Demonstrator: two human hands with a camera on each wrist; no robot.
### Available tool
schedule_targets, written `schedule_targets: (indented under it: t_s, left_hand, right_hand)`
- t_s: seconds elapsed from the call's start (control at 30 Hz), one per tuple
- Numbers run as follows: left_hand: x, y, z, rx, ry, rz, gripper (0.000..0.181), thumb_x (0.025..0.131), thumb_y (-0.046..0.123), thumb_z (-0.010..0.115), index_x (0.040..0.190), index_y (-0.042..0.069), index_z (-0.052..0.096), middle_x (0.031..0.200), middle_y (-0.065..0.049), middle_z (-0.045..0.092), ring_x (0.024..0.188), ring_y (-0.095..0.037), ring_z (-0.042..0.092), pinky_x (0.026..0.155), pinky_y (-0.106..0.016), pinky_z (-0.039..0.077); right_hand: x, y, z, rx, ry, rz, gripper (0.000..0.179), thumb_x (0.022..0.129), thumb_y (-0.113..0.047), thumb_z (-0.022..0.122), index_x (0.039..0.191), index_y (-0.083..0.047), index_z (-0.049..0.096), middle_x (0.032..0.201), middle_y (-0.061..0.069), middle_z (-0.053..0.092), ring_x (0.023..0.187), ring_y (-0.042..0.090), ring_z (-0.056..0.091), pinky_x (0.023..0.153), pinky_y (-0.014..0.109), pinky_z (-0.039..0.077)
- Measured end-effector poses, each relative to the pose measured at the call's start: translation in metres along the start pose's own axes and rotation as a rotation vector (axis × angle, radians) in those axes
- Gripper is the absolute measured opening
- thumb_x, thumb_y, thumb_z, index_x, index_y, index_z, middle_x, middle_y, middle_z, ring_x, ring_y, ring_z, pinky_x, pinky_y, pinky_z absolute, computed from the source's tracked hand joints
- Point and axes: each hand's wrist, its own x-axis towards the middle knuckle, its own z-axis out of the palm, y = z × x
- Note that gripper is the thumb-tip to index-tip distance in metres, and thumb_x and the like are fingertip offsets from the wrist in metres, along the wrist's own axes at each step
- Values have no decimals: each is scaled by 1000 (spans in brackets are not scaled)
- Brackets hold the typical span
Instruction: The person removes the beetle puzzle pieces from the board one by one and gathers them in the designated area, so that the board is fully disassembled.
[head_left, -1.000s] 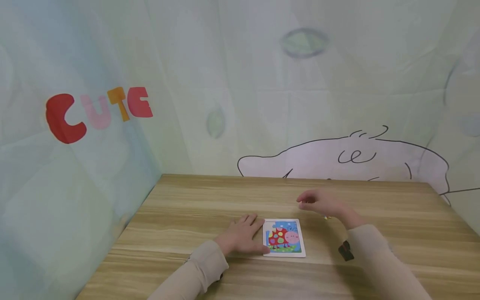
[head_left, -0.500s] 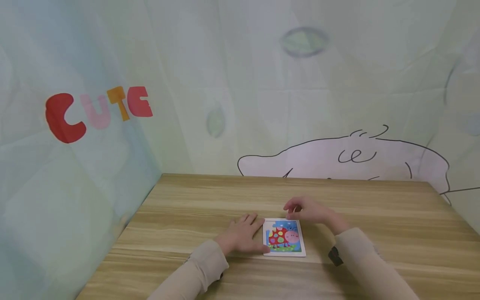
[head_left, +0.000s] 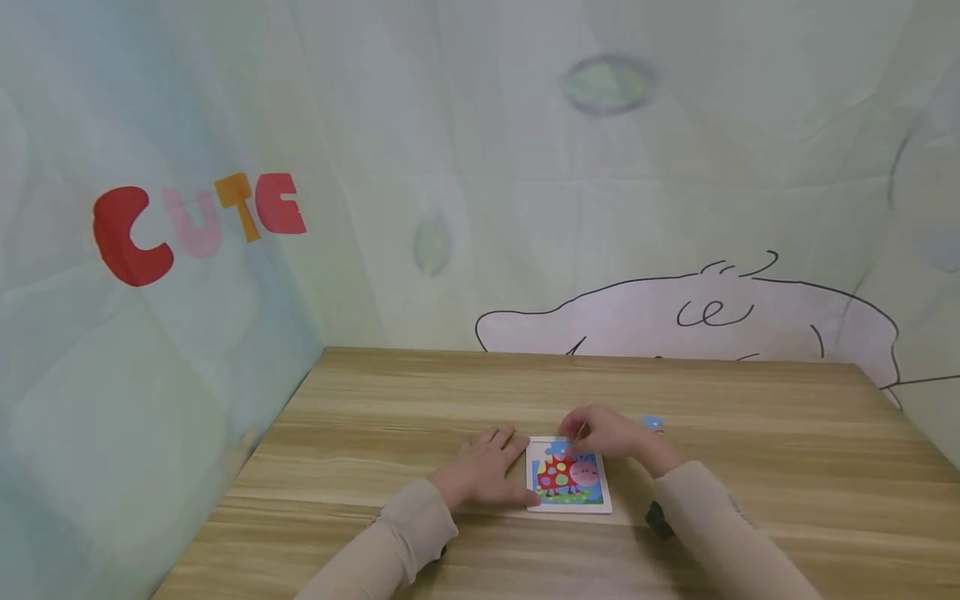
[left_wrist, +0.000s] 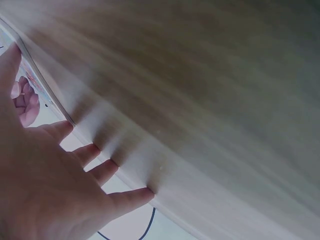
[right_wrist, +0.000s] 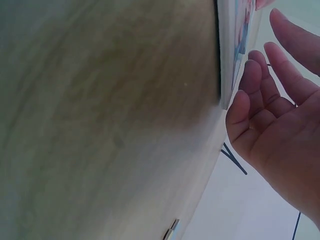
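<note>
A small picture puzzle [head_left: 568,487] of a red spotted ladybug lies in a white-rimmed tray on the table, with a pale gap at its upper left. My left hand [head_left: 483,473] rests beside it, fingers spread, the thumb on the tray's lower left edge and the index fingertip near its upper left corner. Over the top edge, my right hand [head_left: 606,432] has its fingers curled and seems to pinch a small puzzle piece, mostly hidden by the fingers. In the right wrist view, the right hand [right_wrist: 280,105] is next to the tray's side [right_wrist: 227,55].
Behind the right wrist lies a loose blue puzzle piece [head_left: 654,423], also seen as a thin piece [right_wrist: 171,230] in the right wrist view. The wooden table [head_left: 390,400] meets printed curtains [head_left: 450,167] at the back and left.
My right hand has moved left and toward me, from behind the puzzle's right side to over its top edge. The loose blue piece has come into fuller view. The left hand stays put.
</note>
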Motion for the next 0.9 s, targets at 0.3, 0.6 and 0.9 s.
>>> schedule_targets:
  t_s: [0.3,0.6,0.9]
  left_hand:
    - [0,2,-1,-5,-2,-4,90,80,68,59,150,18,35,158,-11,25,145,-34,21,108,-66,22]
    - [-2,3,-2,-7,4,1,90,80,67,59,150,17,35,157,-12,26,145,-35,21,108,-67,21]
    - [-1,3,-1,-11,5,4,89,80,67,59,150,17,35,157,-12,26,145,-35,21,108,-67,20]
  right_hand:
    - [-1,0,3,1,-15,-19,26,81,-11,77,105,-8,68,95,-1,64,89,16,57,84,38,49]
    - [-1,-3,7,-39,0,-8,26,78,-7,78,102,-9,68,94,0,61,89,17,53,86,39,49]
    - [1,-3,10,-68,5,8,28,78,-3,75,103,-9,67,94,-1,60,91,16,55,89,40,48]
